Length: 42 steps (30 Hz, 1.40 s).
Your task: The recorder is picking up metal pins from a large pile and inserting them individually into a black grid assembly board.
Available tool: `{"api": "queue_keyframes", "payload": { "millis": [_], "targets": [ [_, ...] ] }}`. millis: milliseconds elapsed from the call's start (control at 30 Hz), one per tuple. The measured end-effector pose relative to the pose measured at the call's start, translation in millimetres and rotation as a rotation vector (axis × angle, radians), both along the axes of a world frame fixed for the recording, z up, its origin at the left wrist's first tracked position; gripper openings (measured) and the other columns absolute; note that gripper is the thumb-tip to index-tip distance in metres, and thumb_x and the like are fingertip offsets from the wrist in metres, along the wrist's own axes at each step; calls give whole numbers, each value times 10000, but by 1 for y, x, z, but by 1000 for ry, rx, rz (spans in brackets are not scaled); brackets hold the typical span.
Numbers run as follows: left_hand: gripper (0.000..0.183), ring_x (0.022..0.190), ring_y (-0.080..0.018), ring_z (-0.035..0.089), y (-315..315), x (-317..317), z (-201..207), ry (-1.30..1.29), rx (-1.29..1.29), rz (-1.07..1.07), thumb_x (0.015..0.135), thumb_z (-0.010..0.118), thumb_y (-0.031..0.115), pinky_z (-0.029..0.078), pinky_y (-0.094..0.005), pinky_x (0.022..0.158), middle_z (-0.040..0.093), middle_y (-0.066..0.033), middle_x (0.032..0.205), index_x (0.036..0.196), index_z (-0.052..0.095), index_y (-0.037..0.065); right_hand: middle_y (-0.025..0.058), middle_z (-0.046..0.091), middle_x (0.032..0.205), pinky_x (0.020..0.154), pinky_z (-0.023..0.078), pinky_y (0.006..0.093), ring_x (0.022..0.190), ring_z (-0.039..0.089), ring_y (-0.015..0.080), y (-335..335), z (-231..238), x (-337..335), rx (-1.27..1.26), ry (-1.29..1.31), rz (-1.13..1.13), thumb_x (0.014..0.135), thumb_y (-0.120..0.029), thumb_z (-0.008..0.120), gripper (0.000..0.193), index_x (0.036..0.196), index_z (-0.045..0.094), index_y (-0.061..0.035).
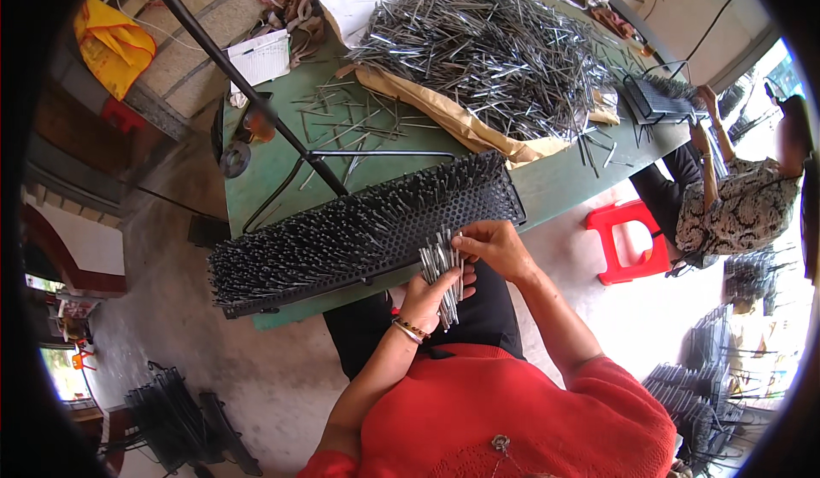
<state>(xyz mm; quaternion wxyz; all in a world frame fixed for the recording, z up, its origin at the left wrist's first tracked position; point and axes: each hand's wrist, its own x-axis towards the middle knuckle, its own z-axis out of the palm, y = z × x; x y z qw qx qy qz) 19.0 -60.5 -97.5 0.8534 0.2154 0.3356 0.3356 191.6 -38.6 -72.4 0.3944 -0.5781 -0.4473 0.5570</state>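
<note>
A bundle of thin metal rods [439,266] is gripped in my left hand [420,304], which wears bracelets at the wrist. My right hand [502,251] is closed in a pinch at the bundle's right side, with thumb and forefinger on the end of a metal rod. Just beyond both hands lies a long black perforated rack [427,207], tilted on the table edge. Rods stand densely in its holes on the left and far side, while a band of bare holes shows near its right end.
A large heap of metal rods [495,59] lies on sacking [418,106] atop the green table [547,192]. Loose rods are scattered left of it. A dark pole [231,72] slants across the left. At right, another person [739,205] works at a similar rack [658,100] near a red stool [628,243].
</note>
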Motion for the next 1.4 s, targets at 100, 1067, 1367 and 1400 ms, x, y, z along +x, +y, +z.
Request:
{"api": "queue_keyframes", "payload": {
  "millis": [100, 1067, 1367, 1400],
  "targets": [
    [261, 902, -206, 655, -1, 1, 0, 16, 9, 0, 904, 570, 83, 575, -351, 763, 643, -134, 1029, 1146, 556, -15, 22, 661, 732, 574, 482, 217, 646, 581, 62, 0, 0, 4, -14, 63, 6, 842, -132, 694, 162, 898, 688, 21],
    [209, 984, -246, 637, 1, -7, 0, 15, -116, -5, 905, 567, 102, 562, -377, 782, 641, -152, 1063, 1099, 577, 27, 46, 679, 800, 681, 486, 250, 748, 619, 97, 74, 13, 41, 685, -363, -155, 809, -86, 704, 154, 947, 680, -23],
    [212, 957, -229, 644, -1, -8, -4, 21, -110, -34, 891, 577, 77, 567, -365, 765, 645, -144, 1060, 1100, 578, 40, 42, 696, 859, 756, 481, 256, 833, 629, 105, 71, -3, 40, 667, -298, -175, 835, -81, 680, 148, 965, 669, -13],
    [220, 956, -227, 644, -1, -8, -4, 24, -108, -37, 891, 578, 79, 567, -364, 765, 645, -143, 1060, 1107, 576, 42, 50, 694, 860, 773, 473, 272, 839, 632, 134, 71, -3, 41, 708, -414, -131, 825, -75, 682, 159, 972, 670, -16]
  ]
}}
